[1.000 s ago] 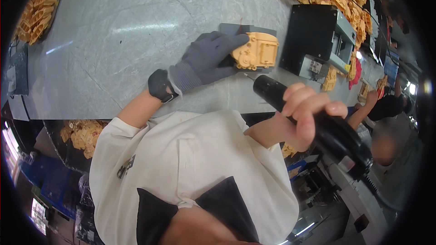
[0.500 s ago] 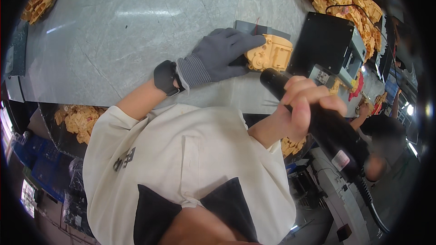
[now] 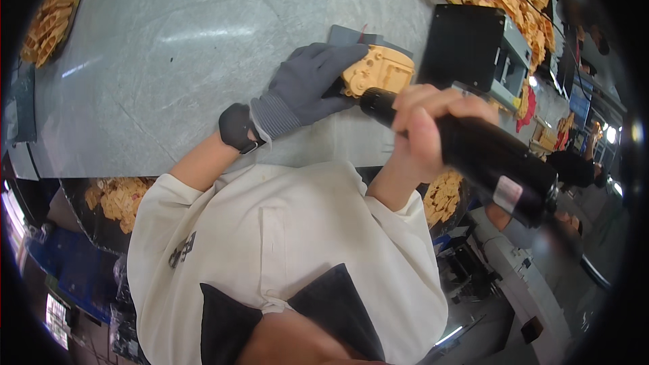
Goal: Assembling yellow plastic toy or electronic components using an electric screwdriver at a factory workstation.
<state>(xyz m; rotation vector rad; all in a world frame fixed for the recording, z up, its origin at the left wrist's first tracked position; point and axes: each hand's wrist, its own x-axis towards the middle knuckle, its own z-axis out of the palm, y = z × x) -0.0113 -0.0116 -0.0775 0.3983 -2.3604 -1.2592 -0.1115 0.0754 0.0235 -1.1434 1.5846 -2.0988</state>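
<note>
While the gloved left hand (image 3: 307, 88) pins the yellow plastic part (image 3: 378, 71) flat on the grey table (image 3: 169, 47), the right hand (image 3: 422, 128) grips a black power screwdriver (image 3: 473, 155); the part looks light, stiff, best held by its edges.

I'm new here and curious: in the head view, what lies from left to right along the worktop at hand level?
Black wrist strap → grey-gloved left hand → yellow moulded plastic part → bare right hand gripping black cylindrical power tool.
</note>
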